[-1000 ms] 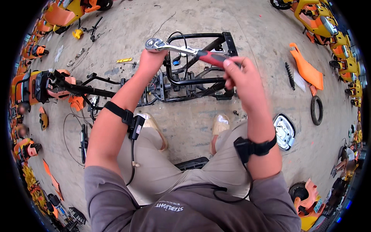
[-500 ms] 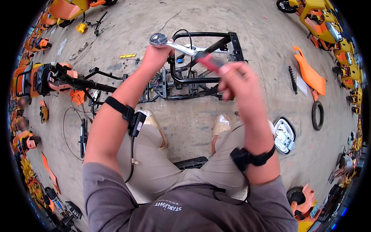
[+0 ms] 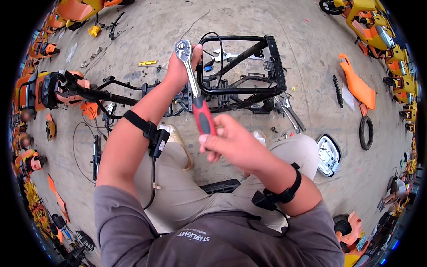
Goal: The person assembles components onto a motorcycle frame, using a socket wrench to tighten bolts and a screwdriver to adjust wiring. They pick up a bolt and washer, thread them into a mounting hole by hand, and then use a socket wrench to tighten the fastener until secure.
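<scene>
My right hand (image 3: pixel 229 140) grips the end of the red and black handle of a ratchet wrench (image 3: pixel 204 116). Its chrome shaft slants up and away to the round head, by the left end of a black tubular frame (image 3: pixel 242 91). Under and around that head my left hand (image 3: pixel 179 66) is closed, fingertips showing beside the upright frame tube. The wrench head and the hand cover what lies beneath them. A chrome adjustable wrench (image 3: pixel 231 55) lies behind the upper frame tubes, with a black cable looping near it.
Pliers-like tools (image 3: pixel 290 113) lie right of the frame. Farther right are a black spring shock (image 3: pixel 337 91), an orange panel (image 3: pixel 358 86), a small tyre (image 3: pixel 366 132) and a white-lined cover (image 3: pixel 328 155). A yellow tool (image 3: pixel 147 63) lies left beyond the frame. Yellow scooters (image 3: pixel 362 20) line the edges.
My right hand has swung the wrench handle from the right side toward me, down and left. My left hand stays at the wrench head, shifted slightly. The adjustable wrench and pliers-like tools are now uncovered.
</scene>
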The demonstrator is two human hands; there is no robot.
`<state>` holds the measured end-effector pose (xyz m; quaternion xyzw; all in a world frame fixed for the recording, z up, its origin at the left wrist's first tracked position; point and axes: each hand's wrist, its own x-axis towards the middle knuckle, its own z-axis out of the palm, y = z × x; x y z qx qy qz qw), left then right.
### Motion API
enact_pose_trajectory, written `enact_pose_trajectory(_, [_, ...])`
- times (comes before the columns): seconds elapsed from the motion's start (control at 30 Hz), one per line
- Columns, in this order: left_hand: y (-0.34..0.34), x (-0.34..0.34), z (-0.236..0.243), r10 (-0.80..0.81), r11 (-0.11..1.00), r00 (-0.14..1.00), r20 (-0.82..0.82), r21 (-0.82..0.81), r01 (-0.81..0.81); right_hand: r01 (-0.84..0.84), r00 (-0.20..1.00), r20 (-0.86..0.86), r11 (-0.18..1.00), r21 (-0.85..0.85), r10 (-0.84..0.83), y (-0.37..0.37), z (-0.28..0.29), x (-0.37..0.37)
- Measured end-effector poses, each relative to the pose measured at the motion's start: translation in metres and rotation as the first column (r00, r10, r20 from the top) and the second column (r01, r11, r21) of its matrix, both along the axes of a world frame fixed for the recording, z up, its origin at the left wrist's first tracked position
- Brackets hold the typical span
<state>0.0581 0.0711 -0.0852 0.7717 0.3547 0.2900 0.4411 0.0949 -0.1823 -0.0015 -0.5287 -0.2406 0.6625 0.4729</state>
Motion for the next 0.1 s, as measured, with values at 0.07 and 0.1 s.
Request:
enact_pose_trajectory(0.07, [0.009,-0.004,-0.004,-0.004,0.996,1.000,0.001,-0.084,0.004,0.014,0.999,0.047,0.999,0.032,-0.015,0.007,0.006,0.027])
enact_pose_trajectory(0.1, [0.010,-0.006,-0.003,0.004,0.997,1.000,0.004,-0.082,-0.003,0.036,0.997,0.068,0.998,0.059,-0.040,0.007,0.008,0.049])
